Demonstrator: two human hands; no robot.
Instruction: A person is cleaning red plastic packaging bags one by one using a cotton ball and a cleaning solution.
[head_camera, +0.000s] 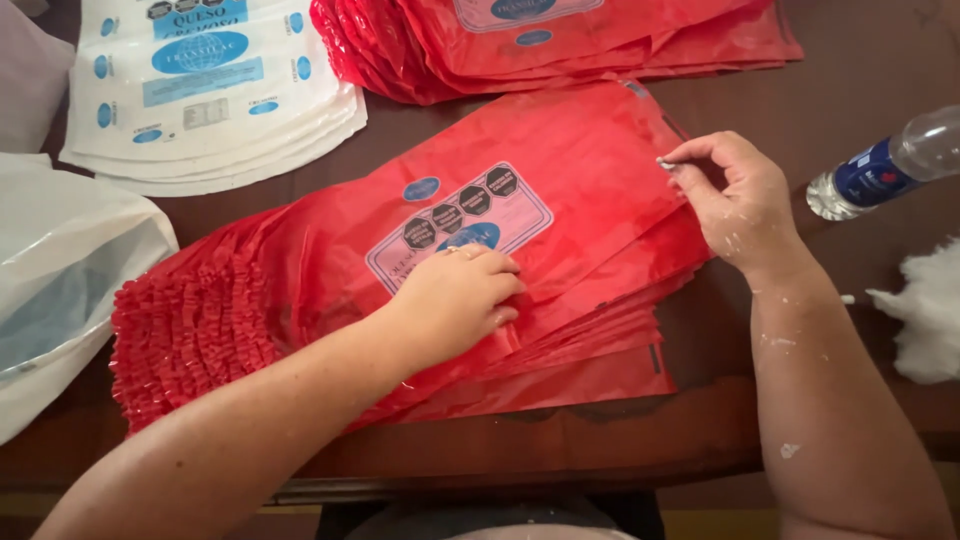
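Note:
A thick stack of red plastic bags (580, 160) with a pale printed label lies fanned across the dark wooden table (560, 440). My left hand (455, 300) presses flat on the top bag, just below its label. My right hand (735, 195) pinches the right edge of the top bag between thumb and fingertips. White specks dot both forearms.
A second stack of red bags (560, 40) lies at the back. White printed bags (210, 90) are piled at the back left. A clear plastic bag (60, 270) sits at the left. At the right lie a plastic bottle (885, 165) and white fluffy material (930, 310).

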